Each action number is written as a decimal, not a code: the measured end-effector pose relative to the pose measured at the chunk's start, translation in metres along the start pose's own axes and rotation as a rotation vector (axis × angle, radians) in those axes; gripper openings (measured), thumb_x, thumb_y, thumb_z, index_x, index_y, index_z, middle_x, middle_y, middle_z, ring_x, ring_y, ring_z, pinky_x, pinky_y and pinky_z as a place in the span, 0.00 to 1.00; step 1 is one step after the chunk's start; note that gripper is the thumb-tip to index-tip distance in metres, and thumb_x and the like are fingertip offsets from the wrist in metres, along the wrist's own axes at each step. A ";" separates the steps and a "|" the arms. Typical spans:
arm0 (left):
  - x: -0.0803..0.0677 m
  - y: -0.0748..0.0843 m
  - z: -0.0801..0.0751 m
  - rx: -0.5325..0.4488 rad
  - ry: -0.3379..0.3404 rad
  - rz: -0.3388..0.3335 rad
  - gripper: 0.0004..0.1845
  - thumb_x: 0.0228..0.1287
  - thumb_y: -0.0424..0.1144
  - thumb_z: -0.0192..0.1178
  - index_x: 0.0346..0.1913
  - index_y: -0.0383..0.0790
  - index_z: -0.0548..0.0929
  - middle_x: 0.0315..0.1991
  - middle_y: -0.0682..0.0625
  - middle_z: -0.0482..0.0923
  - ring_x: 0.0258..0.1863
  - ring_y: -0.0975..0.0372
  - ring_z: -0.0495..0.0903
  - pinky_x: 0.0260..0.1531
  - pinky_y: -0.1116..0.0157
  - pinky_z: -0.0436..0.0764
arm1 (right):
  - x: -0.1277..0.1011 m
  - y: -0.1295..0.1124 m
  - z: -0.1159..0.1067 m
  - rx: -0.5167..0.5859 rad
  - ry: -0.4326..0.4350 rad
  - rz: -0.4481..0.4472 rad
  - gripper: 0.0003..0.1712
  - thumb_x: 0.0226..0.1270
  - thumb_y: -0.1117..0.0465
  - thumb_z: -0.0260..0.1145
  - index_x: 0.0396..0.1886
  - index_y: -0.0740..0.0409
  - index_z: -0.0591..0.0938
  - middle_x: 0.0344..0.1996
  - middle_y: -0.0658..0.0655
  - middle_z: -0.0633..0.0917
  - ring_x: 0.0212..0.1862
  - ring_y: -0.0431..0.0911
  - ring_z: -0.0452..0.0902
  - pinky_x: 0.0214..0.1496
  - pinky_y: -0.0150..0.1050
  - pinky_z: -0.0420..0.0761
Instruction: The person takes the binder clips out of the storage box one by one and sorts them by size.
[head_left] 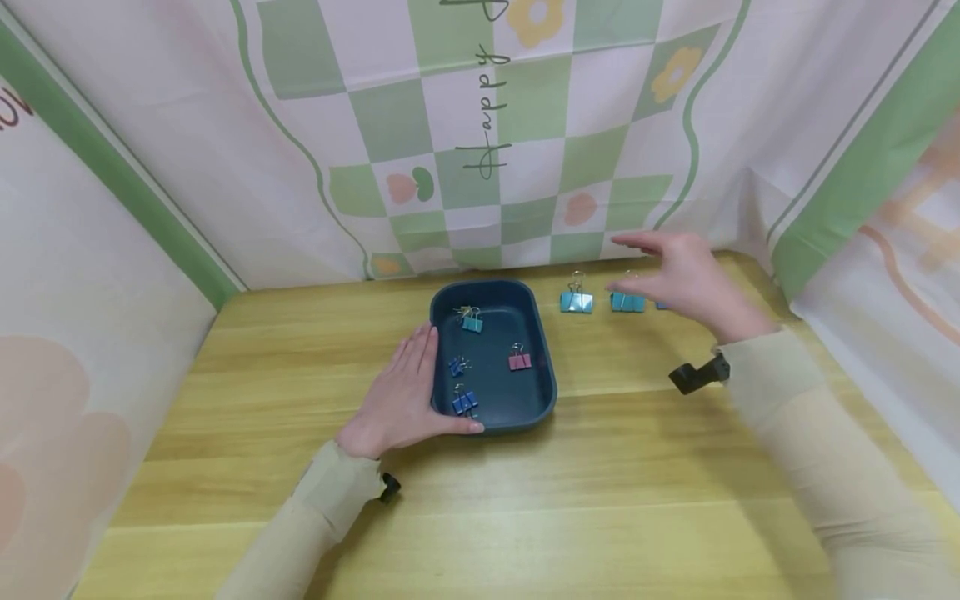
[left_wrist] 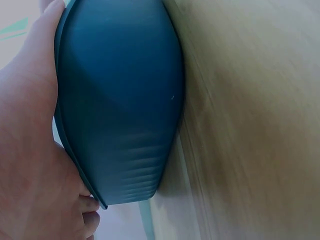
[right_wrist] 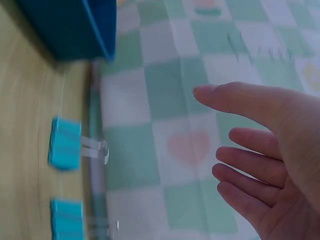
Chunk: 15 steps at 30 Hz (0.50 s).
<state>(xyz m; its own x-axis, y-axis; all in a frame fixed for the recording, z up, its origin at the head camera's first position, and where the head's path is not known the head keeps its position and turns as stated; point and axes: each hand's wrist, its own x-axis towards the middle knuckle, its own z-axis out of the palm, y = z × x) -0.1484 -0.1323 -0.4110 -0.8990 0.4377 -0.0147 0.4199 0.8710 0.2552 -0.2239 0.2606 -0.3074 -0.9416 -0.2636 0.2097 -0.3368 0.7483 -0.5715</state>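
A dark blue tray [head_left: 546, 367] stands on the wooden table with small binder clips inside: a pink binder clip [head_left: 520, 361], a teal binder clip [head_left: 472, 323] and several others along its left side. My left hand [head_left: 397, 400] rests against the tray's left rim, fingers straight and thumb along the near edge. In the left wrist view, the tray's outer wall [left_wrist: 120, 95] fills the middle beside that hand. Above the row of larger binder clips hovers my right hand [head_left: 678, 279], thumb and fingers apart, holding nothing. A larger teal clip [head_left: 576, 302] and its neighbour [head_left: 627, 302] stand upright.
A blue clip [head_left: 662, 305] is mostly hidden behind the right hand. The checked curtain [head_left: 465, 225] hangs along the table's back edge, and cloth also closes off both sides. Bare wood [head_left: 525, 517] shows in front of the tray.
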 end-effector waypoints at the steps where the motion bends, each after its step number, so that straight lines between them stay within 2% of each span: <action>1: 0.000 0.000 0.000 0.002 0.001 0.000 0.80 0.38 0.92 0.46 0.81 0.34 0.36 0.82 0.41 0.32 0.80 0.55 0.32 0.76 0.60 0.37 | 0.000 -0.005 0.003 -0.004 0.004 -0.029 0.41 0.55 0.53 0.83 0.67 0.61 0.79 0.64 0.67 0.78 0.66 0.67 0.70 0.65 0.65 0.70; 3: 0.000 0.000 0.000 0.008 0.003 0.002 0.80 0.38 0.93 0.45 0.81 0.33 0.37 0.82 0.41 0.32 0.80 0.55 0.32 0.76 0.60 0.37 | 0.001 -0.014 0.010 -0.019 -0.005 -0.074 0.40 0.54 0.55 0.83 0.66 0.61 0.80 0.63 0.66 0.79 0.62 0.63 0.75 0.65 0.63 0.72; 8: 0.000 0.000 -0.001 0.017 0.002 0.003 0.81 0.37 0.93 0.45 0.81 0.33 0.37 0.82 0.41 0.31 0.80 0.55 0.32 0.76 0.60 0.37 | 0.002 -0.033 0.029 -0.026 -0.033 -0.177 0.37 0.55 0.55 0.83 0.64 0.60 0.82 0.60 0.62 0.82 0.61 0.58 0.77 0.64 0.58 0.74; 11: 0.000 0.000 -0.001 0.015 0.001 0.003 0.81 0.37 0.93 0.45 0.81 0.33 0.37 0.82 0.41 0.31 0.80 0.55 0.32 0.76 0.60 0.37 | 0.002 -0.041 0.041 -0.016 -0.046 -0.231 0.36 0.54 0.56 0.83 0.63 0.59 0.83 0.59 0.60 0.84 0.64 0.57 0.76 0.64 0.57 0.75; 15: 0.000 0.000 0.000 0.012 0.003 0.005 0.81 0.37 0.93 0.46 0.81 0.33 0.37 0.82 0.41 0.31 0.80 0.55 0.32 0.76 0.60 0.37 | 0.001 -0.053 0.056 -0.021 -0.083 -0.262 0.37 0.53 0.56 0.84 0.64 0.58 0.82 0.59 0.58 0.84 0.63 0.55 0.77 0.62 0.55 0.77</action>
<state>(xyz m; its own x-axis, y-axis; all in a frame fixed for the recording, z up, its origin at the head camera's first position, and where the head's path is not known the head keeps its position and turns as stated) -0.1488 -0.1321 -0.4108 -0.8973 0.4412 -0.0111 0.4255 0.8715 0.2439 -0.2072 0.1866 -0.3217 -0.8202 -0.4978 0.2820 -0.5692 0.6607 -0.4894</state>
